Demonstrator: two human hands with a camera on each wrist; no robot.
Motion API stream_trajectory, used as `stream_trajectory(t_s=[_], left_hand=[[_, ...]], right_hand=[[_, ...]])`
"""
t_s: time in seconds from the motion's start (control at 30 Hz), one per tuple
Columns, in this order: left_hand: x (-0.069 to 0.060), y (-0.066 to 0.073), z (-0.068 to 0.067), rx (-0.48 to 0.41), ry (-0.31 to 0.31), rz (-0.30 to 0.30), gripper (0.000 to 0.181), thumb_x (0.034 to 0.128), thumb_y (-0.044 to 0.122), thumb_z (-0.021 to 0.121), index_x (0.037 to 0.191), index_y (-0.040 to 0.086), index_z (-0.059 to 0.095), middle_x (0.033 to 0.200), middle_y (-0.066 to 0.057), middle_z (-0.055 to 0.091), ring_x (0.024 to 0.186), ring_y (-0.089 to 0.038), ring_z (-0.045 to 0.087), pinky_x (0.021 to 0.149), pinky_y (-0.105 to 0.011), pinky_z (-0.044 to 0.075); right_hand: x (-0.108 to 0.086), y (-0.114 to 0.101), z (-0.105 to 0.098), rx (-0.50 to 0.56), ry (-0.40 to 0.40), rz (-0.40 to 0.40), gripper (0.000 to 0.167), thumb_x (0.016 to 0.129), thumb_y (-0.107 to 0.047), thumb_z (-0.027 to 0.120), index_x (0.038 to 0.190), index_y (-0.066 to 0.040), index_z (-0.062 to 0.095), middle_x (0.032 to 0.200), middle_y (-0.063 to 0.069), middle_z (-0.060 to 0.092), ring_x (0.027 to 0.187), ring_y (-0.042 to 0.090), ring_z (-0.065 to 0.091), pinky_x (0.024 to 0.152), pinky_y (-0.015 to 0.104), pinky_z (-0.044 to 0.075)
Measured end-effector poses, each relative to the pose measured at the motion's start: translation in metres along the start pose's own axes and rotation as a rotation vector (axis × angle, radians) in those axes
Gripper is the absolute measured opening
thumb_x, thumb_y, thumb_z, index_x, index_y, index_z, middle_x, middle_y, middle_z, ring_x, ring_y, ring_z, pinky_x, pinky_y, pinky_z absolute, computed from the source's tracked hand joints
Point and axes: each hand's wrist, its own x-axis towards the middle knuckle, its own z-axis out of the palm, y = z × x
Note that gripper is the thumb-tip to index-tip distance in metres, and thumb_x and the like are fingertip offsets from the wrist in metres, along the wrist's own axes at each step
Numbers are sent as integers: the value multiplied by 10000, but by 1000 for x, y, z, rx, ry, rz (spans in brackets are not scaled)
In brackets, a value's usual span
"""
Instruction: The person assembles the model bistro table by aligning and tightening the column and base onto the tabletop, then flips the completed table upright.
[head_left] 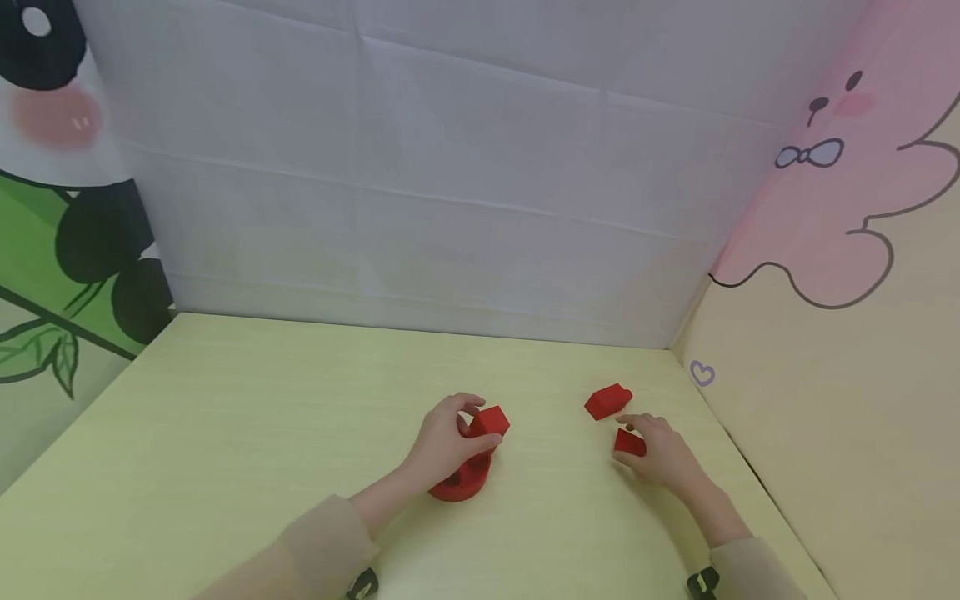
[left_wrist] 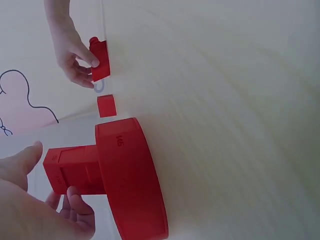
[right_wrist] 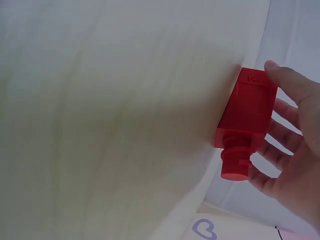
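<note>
In the head view, a square red block (head_left: 491,422) stands on a round red base (head_left: 459,492). My left hand (head_left: 446,442) curls round the block, thumb in front and fingers behind. The left wrist view shows its fingertips at the block (left_wrist: 75,170) and small raised marks on the base (left_wrist: 131,180). To the right, my right hand (head_left: 667,454) holds another red block (head_left: 630,443) low at the table. Seen from the right wrist, this block (right_wrist: 247,107) has a ridged round peg at one end, with the thumb at its other end and the fingers along its side.
A third red block (head_left: 607,402) with a rounded end lies on the pale yellow table (head_left: 300,400), just beyond my right hand. A grey-white cloth wall (head_left: 450,167) closes the back. Cartoon-printed panels stand at the left and right edges.
</note>
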Motion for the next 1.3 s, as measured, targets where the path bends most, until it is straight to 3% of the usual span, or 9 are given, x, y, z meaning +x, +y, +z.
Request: stream_trajectory(t_s=[0.2,0.43,0.63,0.83,1.13,1.3], left_hand=[[1,2,7,-23,27,-28,403,763,226,790,1100,129,591,977,-16,575,747,-149,532,612,-277,481],[4,1,7,-19,28,-47,371,762,213,791,1076,141,606,964,-16,586,763,-155,535,613,-275,491],[4,0,3,-1,5,-40,363,760,208,791,1073,144,619,959,-8,586,769,-162,530,602,-277,478],[5,-5,-2,2,-24,-29,353,763,220,788,1076,173,634,917,12,581,789,-162,526,617,-284,475],[3,-10,-15,2,-106,24,350,776,243,777,1096,208,638,1011,40,614,904,-174,555,701,-304,501],[3,-15,-21,12,-154,84,342,783,235,773,1097,207,641,1014,49,618,907,-165,560,718,-305,498]], right_hand=[[2,11,3,-10,-78,62,457,762,-265,776,1124,-42,611,972,47,598,888,211,505,698,345,471],[3,13,3,-11,-96,54,415,764,-264,776,1072,-27,630,901,31,593,824,193,501,669,319,451],[8,6,-2,28,-35,51,441,776,-284,768,1100,-21,626,918,36,601,828,191,513,671,311,461],[15,-15,-12,107,60,29,425,793,-263,755,1099,-4,614,899,58,612,798,199,533,645,290,487],[27,-51,-25,204,164,-20,428,814,-252,736,1132,1,602,976,114,643,814,240,570,636,297,503],[34,-69,-30,268,201,-6,449,823,-251,729,1176,-17,582,1016,132,642,873,270,581,672,331,531]])
